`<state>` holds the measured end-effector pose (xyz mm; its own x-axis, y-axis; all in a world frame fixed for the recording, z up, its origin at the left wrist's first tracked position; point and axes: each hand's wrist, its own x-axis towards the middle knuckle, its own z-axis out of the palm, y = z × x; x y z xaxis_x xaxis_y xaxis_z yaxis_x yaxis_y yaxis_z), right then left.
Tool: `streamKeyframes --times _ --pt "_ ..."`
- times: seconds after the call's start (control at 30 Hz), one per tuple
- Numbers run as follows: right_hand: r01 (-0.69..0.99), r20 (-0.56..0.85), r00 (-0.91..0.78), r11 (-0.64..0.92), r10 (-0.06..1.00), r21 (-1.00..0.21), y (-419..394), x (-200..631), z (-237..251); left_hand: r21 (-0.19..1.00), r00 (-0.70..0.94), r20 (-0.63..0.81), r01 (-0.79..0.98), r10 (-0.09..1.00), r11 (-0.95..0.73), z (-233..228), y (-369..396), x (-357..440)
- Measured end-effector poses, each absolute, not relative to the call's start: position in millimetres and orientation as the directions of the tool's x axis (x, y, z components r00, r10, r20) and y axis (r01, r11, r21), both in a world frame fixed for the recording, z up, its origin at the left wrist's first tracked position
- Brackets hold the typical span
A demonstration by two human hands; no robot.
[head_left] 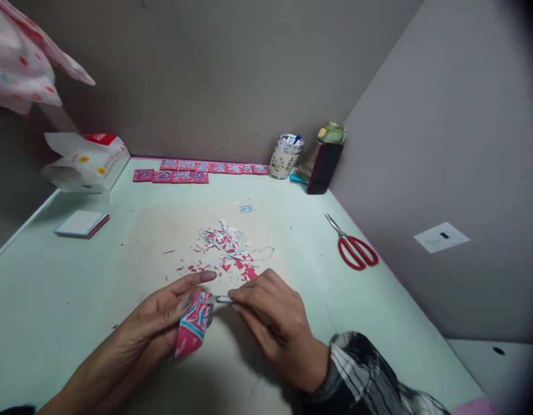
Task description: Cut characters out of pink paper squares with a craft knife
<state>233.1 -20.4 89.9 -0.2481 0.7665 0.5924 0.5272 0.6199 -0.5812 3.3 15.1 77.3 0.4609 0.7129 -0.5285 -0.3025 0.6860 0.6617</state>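
My left hand (162,317) grips a pink card (192,331) with blue and white strokes on it, tilted up between thumb and fingers, the index finger stretched out. My right hand (277,323) is closed around a craft knife (224,299) with a silver handle. Its blade points left and meets the upper part of the card. Just beyond both hands lies a heap of pink and white scraps (227,248), some thin and curled.
Pink squares with blue characters (192,167) line the back. Red-handled scissors (353,245) lie right. A jar of pens (286,157), a phone (325,168) and a green bottle (331,132) stand back right. Stacked cards (82,223) and a paper bag (93,164) are left.
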Motion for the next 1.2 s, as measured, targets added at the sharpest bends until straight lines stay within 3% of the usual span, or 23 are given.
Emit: streamKeyframes --times 0.23,0.33,0.4,0.57,0.77,0.9,1.2 --pt "0.555 0.558 -0.12 0.521 0.821 -0.648 -13 239 84 0.638 0.571 -0.451 -0.331 0.686 0.695 66 9 7" --pt "0.453 0.457 -0.004 0.409 0.89 -0.792 -11 240 87 0.656 0.551 -0.446 -0.336 0.706 0.676 64 9 6" --pt "0.322 0.308 0.036 0.281 0.951 -0.904 -12 238 91 0.668 0.519 -0.466 -0.325 0.717 0.669 66 10 4" --pt "-0.006 -0.04 -0.091 -0.041 0.995 -0.999 -13 231 97 0.71 0.49 -0.48 -0.27 0.728 0.65 65 8 4" --pt "-0.176 -0.186 -0.239 -0.23 0.953 -0.957 -16 222 97 0.738 0.541 -0.4 -0.289 0.74 0.61 56 4 14" --pt "-0.182 -0.203 -0.246 -0.25 0.948 -0.951 -16 220 97 0.794 0.545 -0.332 -0.28 0.77 0.54 49 5 16" --pt "-0.009 -0.145 -0.235 -0.152 0.961 -0.988 -14 225 101 0.895 0.453 -0.314 -0.152 0.834 0.42 59 6 13"
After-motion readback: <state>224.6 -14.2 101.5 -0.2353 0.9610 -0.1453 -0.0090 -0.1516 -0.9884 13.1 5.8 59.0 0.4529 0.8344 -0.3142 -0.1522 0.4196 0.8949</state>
